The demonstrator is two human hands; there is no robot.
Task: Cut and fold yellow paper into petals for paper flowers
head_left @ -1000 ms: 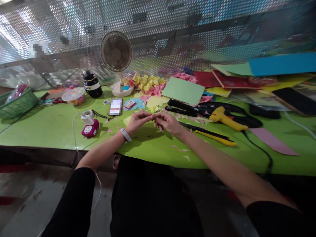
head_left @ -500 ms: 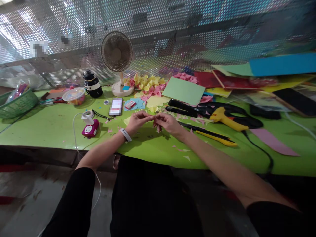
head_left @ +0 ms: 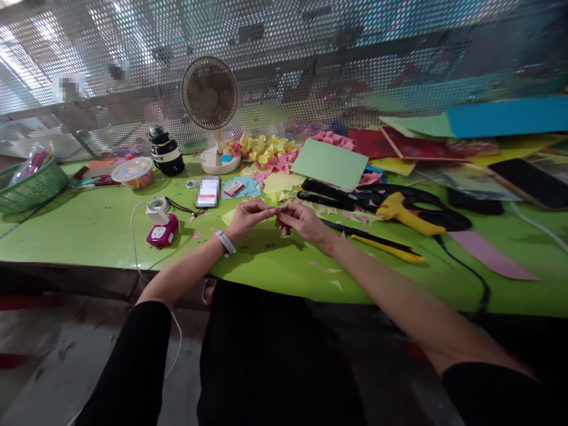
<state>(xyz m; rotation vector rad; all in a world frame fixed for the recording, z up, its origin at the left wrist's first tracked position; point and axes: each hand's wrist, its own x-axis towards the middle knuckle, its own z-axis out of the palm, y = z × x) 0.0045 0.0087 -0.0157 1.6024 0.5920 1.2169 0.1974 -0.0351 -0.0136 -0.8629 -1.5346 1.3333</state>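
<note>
Head view: your left hand (head_left: pixel 249 219) and right hand (head_left: pixel 304 222) meet above bench (head_left: pixel 95 228), toward front edge.
Likely fine fingerwork; can't tell if anything's gripped. Paper scraps (head_left: pixel 336 285) near that edge. Next probably needs steadiness.

The person's left hand (head_left: pixel 252 216) and right hand (head_left: pixel 304 222) meet above the surface (head_left: pixel 102 228), thumbs and fingers pinched, both forearms (head_left: pixel 189 263) angling inward across its near edge.

Black bottle (head_left: pixel 165 152): dark letters on white band (head_left: pixel 167 157) end in Y, rest unclear. Phone (head_left: pixel 208 191) screen is pixelated, unreadable. Purple box (head_left: pixel 163 232): label too small to read.
</note>
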